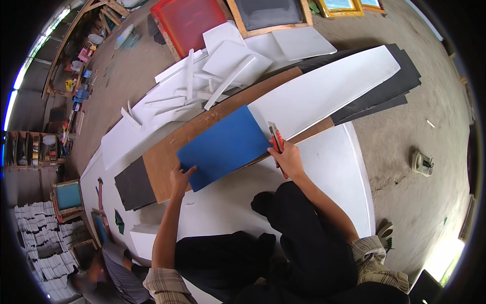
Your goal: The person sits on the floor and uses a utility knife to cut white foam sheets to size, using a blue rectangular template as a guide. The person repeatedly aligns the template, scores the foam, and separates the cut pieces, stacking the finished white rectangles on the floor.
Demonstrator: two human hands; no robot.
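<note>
A flat blue rectangular sheet [223,144] lies slanted on a brown board [167,157], its upper right end meeting a long white sheet [329,91]. My left hand [180,178] grips the blue sheet's lower left edge, thumb on top and fingers at the edge. In my right hand [288,157] is a red utility knife [278,142], its metal blade end pointing up and away from me. That hand is at the right corner of the blue sheet, close to the white sheet. Whether the blade touches anything I cannot tell.
White offcuts and strips [223,76] are heaped beyond the board. Dark sheets [374,86] lie under the white one. A red framed screen [190,25] and a dark framed one [268,15] stand farther off. Another person [114,268] sits at lower left. A shoe [421,163] rests at right.
</note>
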